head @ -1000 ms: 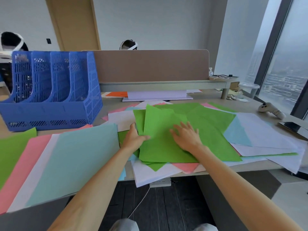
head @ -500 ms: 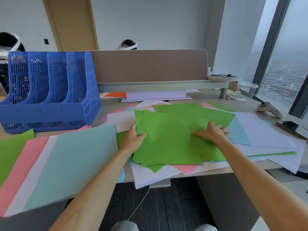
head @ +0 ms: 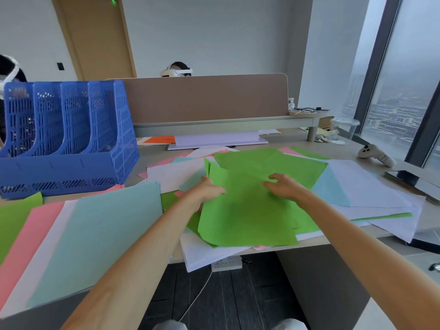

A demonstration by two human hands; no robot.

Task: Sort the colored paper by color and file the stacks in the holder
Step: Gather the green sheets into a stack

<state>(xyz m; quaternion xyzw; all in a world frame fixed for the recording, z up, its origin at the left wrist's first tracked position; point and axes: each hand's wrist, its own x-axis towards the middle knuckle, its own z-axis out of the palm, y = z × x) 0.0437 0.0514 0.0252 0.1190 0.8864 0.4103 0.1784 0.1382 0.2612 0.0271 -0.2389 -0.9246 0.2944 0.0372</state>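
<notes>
- While the blue holder (head: 66, 139) looked empty, my left hand (head: 206, 190) gripped the edge of the green sheets (head: 247, 215) mid-desk.
- My right hand (head: 288, 186) curled atop them; whether it pinched, I couldn't tell.
- The mixed pile (head: 371, 186) lay unsorted.

Both bare forearms reach forward and converge. Left hand (head: 205, 192): thumb lies on top of the loose green paper sheets (head: 247, 217) at their left edge, fingers tucked beneath, pinching. Right hand (head: 284, 186): palm down, just right of the left hand, fingers bent. Grip or mere contact unclear.
</notes>
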